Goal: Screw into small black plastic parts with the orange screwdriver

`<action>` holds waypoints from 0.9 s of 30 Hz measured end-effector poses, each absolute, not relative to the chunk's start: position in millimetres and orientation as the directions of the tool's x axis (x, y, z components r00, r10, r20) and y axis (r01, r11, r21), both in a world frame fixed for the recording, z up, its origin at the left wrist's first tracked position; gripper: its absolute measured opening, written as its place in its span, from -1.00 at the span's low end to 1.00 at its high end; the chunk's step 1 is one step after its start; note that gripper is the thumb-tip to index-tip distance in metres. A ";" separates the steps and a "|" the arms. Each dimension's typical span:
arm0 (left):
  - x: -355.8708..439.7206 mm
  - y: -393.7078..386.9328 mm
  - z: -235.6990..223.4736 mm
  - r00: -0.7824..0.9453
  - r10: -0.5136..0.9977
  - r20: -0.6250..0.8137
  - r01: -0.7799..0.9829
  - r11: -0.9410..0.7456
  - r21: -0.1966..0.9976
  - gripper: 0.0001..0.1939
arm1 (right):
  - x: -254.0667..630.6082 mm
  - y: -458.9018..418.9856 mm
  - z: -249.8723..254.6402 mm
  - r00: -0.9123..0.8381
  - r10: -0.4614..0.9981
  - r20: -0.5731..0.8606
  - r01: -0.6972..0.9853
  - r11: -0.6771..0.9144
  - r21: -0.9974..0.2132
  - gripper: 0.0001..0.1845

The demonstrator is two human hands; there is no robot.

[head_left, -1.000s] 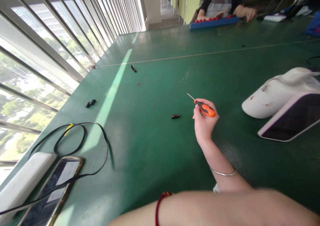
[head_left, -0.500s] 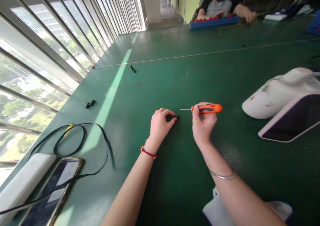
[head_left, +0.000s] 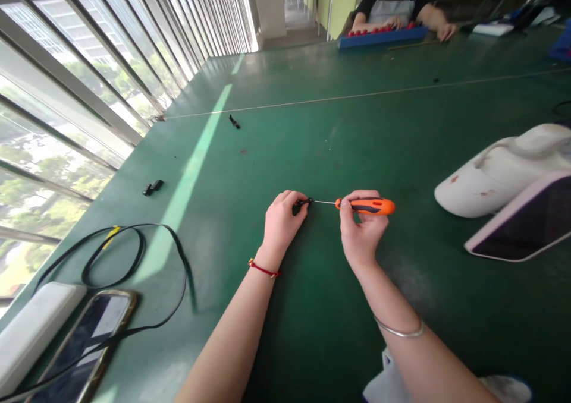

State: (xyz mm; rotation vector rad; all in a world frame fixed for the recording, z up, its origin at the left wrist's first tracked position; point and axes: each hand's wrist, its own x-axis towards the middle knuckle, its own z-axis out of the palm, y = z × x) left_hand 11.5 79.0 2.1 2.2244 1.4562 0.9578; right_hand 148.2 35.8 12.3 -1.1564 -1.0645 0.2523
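Note:
My left hand pinches a small black part just above the green table; the fingers cover much of it, and its kind is too small to make out. My right hand is closed round the orange and black handle of a screwdriver. The screwdriver lies about level, its thin shaft pointing left. Its tip meets the right end of the black part, or comes very close to it.
Black cable loops over a phone beside a white bar. Small black pieces lie at left, another farther back. White device and dark screen stand right. Across the table sits a person behind a blue tray.
The screwdriver tip has come left and slightly down to the black part, from a small gap before. My left hand has shifted slightly left with the part. The whole view has shifted a little.

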 end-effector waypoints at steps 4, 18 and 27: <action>11.4 80.2 2.5 0.271 0.889 0.369 0.665 -0.450 0.596 -0.90 | 147.6 35.2 13.3 0.525 0.649 0.550 0.334 0.437 -0.835 -0.91; 11.8 79.8 2.2 0.265 0.894 0.360 0.664 -0.440 0.605 -0.90 | 149.0 36.2 10.6 0.528 0.655 0.540 0.305 0.448 -0.841 -0.91; 12.2 79.4 2.5 0.263 0.894 0.362 0.672 -0.439 0.597 -0.90 | 149.2 35.7 10.4 0.525 0.654 0.544 0.299 0.457 -0.838 -0.89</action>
